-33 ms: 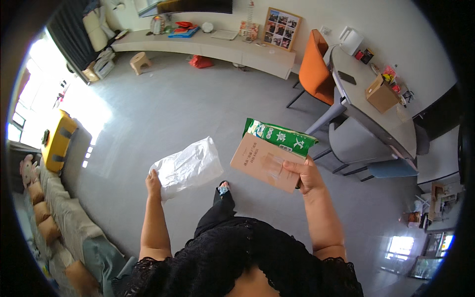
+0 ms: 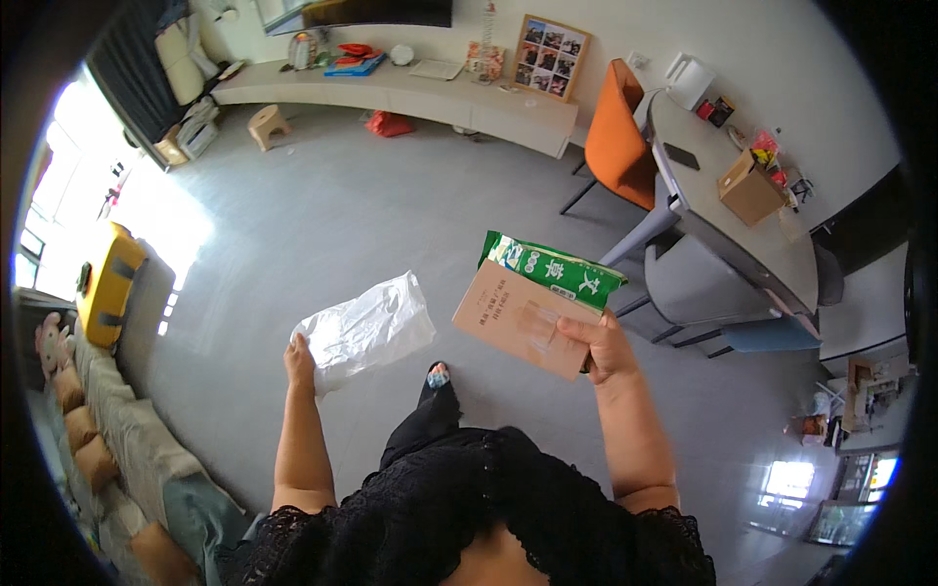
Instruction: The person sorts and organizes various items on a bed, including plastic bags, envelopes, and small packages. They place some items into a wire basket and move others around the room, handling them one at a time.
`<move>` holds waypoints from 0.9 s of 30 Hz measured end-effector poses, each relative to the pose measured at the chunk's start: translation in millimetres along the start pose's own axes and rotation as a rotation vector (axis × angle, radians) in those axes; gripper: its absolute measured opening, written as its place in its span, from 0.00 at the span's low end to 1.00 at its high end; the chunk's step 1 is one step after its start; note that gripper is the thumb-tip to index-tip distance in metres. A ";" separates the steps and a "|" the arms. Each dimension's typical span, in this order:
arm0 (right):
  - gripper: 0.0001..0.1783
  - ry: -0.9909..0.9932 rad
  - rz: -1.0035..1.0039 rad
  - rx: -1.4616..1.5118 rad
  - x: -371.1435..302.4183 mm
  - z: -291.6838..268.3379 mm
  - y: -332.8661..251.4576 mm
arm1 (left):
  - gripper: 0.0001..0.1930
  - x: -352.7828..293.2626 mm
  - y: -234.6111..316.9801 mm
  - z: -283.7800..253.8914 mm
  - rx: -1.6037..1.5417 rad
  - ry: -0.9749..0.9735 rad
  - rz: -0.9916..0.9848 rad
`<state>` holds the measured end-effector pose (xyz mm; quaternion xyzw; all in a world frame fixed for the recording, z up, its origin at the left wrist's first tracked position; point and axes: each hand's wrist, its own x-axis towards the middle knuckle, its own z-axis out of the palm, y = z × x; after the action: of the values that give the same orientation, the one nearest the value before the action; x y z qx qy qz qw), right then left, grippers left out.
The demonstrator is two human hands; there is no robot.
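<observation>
My left hand is closed on one edge of a crumpled white plastic bag, which hangs out flat in front of me, to the left. On the right, my right hand grips a flat tan booklet or thin box with dark print, thumb on top and fingers hidden beneath. A glossy green soft packet with white lettering sticks out from behind the tan item, held in the same grip. The bag and the tan item are apart.
A grey floor lies ahead. At right stand a table with a cardboard box, an orange chair and a grey chair. A sofa and yellow suitcase are at left; a low cabinet is at the back.
The whole view has shifted very slightly. My left hand and the bag sit a touch further left; both grips look the same.
</observation>
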<state>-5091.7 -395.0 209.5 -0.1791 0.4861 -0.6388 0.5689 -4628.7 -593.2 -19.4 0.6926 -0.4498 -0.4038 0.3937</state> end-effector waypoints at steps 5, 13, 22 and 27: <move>0.27 0.007 -0.116 -0.008 120.9 -0.8 -83.8 | 0.31 90.8 160.0 165.9 0.030 -0.238 0.039; 0.28 -0.221 0.043 -0.085 234.6 -69.2 -124.0 | 0.36 28.4 335.7 377.2 -0.391 -1.354 -0.530; 0.43 0.176 -0.017 -0.562 355.3 -122.1 -204.8 | 0.16 24.1 389.6 474.0 -0.605 -1.073 -0.379; 0.34 0.293 -0.045 -0.161 409.6 -109.3 -198.9 | 0.19 36.7 416.2 511.5 -0.885 -0.924 -0.428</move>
<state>-5405.2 -742.2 190.1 -0.1399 0.6094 -0.6295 0.4613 -5213.0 -839.7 165.1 0.2959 -0.2168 -0.8740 0.3187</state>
